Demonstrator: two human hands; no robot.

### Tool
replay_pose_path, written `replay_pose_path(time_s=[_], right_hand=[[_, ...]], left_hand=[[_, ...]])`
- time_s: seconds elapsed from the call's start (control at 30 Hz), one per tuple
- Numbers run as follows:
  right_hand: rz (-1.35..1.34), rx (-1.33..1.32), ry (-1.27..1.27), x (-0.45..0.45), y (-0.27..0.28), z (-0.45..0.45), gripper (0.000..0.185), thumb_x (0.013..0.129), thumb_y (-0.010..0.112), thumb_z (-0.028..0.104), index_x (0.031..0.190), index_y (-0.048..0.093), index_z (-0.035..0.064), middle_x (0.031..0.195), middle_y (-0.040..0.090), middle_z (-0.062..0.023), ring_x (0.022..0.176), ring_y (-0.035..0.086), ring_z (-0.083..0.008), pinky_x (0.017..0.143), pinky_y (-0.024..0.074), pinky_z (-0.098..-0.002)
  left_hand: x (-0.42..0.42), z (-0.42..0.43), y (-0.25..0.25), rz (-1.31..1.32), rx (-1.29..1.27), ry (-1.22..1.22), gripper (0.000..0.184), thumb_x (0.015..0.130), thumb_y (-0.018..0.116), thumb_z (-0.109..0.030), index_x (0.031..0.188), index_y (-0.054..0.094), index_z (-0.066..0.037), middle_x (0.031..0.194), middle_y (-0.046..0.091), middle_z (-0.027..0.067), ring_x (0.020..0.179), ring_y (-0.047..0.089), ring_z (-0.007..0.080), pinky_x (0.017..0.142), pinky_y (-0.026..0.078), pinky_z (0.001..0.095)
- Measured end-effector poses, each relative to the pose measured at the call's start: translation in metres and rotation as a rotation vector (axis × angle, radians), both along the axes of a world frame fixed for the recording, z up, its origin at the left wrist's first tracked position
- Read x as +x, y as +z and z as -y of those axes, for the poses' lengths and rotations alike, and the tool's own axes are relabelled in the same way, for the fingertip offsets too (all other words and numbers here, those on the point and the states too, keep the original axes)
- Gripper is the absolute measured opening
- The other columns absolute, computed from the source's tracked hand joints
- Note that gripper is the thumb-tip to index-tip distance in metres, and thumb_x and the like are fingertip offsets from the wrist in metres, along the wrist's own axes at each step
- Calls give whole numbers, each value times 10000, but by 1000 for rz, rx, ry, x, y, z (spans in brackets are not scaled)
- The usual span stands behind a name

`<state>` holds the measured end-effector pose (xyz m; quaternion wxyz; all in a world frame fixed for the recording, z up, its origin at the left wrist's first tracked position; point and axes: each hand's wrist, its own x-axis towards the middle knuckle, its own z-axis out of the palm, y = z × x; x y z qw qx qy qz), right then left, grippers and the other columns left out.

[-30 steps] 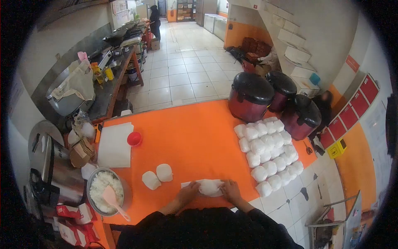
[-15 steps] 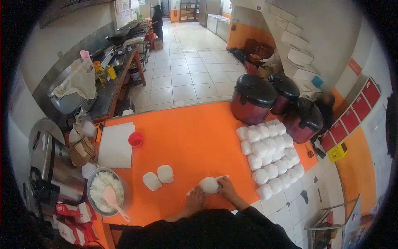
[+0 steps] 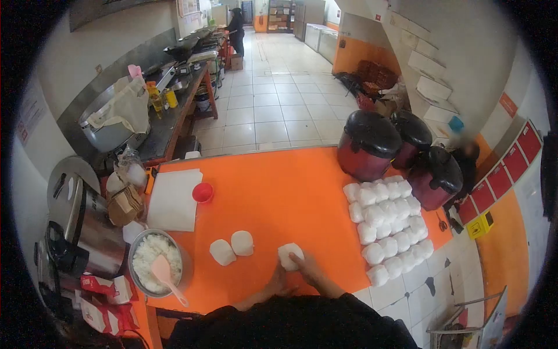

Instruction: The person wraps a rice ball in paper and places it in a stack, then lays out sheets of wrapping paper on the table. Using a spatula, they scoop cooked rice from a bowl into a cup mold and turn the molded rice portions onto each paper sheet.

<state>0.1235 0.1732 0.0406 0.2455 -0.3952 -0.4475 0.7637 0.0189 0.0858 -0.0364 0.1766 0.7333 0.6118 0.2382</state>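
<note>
A white paper-wrapped rice packet [image 3: 289,256] is lifted near the front edge of the orange table [image 3: 261,198]. My right hand [image 3: 309,270] grips it from the right, thumb over its top. Just below and to the left is my left hand [image 3: 279,283], its fingers apart close under the packet; whether they touch it is hard to see. Two similar white packets [image 3: 242,243] lie side by side to the left. A metal pot of cooked rice [image 3: 152,250] stands at the left edge, a pink rice paddle [image 3: 164,272] resting in it.
Stacked wrapped packets [image 3: 388,224] fill the table's right side, with dark red rice containers [image 3: 369,142] behind. A red cup [image 3: 203,192] sits beside white paper sheets [image 3: 172,200]. Scissors [image 3: 442,222] lie at the right edge. A person [image 3: 464,166] is beyond the containers, another [image 3: 235,30] far back.
The packet's loose paper ends have been folded in. My right hand has taken it up, and my left hand has come off its top and moved lower. The view has shifted slightly left.
</note>
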Motion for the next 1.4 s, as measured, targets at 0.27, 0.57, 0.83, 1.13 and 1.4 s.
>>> replay_pose_path(time_s=[0.27, 0.57, 0.83, 1.13, 1.4], right_hand=[[-63, 225, 4, -7, 53, 4, 476, 836, 584, 250, 1201, 420, -9, 1102, 519, -109, 972, 522, -195, 829, 437, -327], [260, 515, -243, 41, 28, -18, 588, 749, 673, 337, 1162, 419, 5, 1051, 513, -138, 953, 520, -256, 833, 424, -367], [784, 850, -847, 246, 16, -129, 486, 658, 744, 251, 997, 487, 17, 930, 547, -169, 846, 530, -315, 718, 439, -381], [1636, 800, -559, 295, 49, -165, 453, 692, 670, 416, 967, 553, 76, 899, 573, -87, 902, 505, -241, 797, 349, -417], [545, 733, -387, 166, 30, -83, 541, 788, 598, 245, 1230, 402, 4, 1188, 461, -163, 1097, 446, -285, 923, 353, -389]], left_hand=[[-2, -2, 89, 1169, -6, 18, 809, 827, 460, -537, 1348, 184, 16, 1410, 115, 255, 1304, 164, 382, 1033, 186, 513], [-58, -28, 120, 470, -121, 139, 688, 783, 565, -420, 1285, 303, -30, 1260, 374, 213, 1159, 381, 325, 950, 332, 432], [-147, -59, 89, -478, -593, 579, 445, 737, 643, -267, 1078, 482, -31, 1038, 518, 240, 978, 508, 361, 832, 415, 430], [-64, -72, 108, -86, -511, 334, 874, 563, 800, -291, 1246, 334, -5, 1220, 365, 223, 1064, 448, 371, 913, 379, 456], [43, -92, 120, 955, -189, 332, 713, 773, 646, -286, 1303, 256, -13, 1253, 318, 176, 1133, 365, 294, 965, 317, 412]])
